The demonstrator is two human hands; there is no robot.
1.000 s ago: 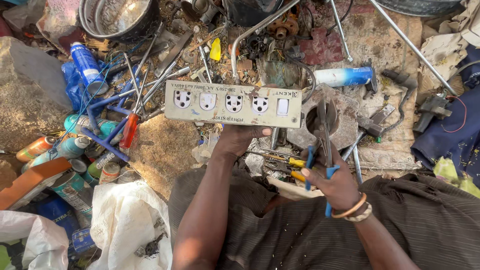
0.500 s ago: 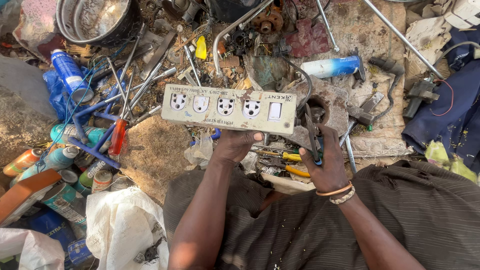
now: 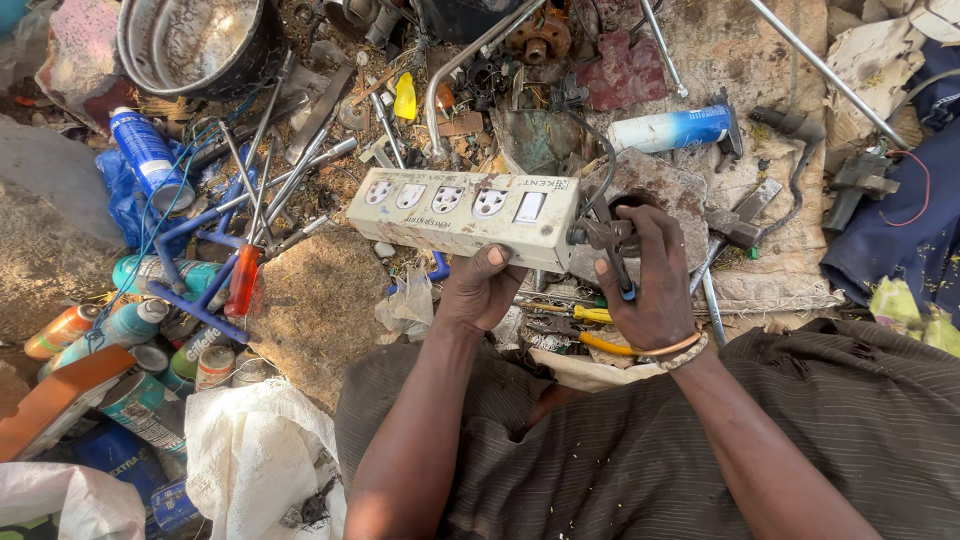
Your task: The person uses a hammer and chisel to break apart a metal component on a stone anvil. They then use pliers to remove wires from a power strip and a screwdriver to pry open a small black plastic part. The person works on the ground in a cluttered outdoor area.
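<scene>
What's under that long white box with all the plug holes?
The left hand holds the power strip from below; a blue bit and dirt show beneath. Whatever lies directly behind the strip is covered.

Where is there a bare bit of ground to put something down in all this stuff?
The bare dirt patch just below the socket strip, between the red-handled tool and the left hand, is free. So is the grey slab at far left. Above the strip, the rods, bolts and the metal bowl crowd everything.
</scene>
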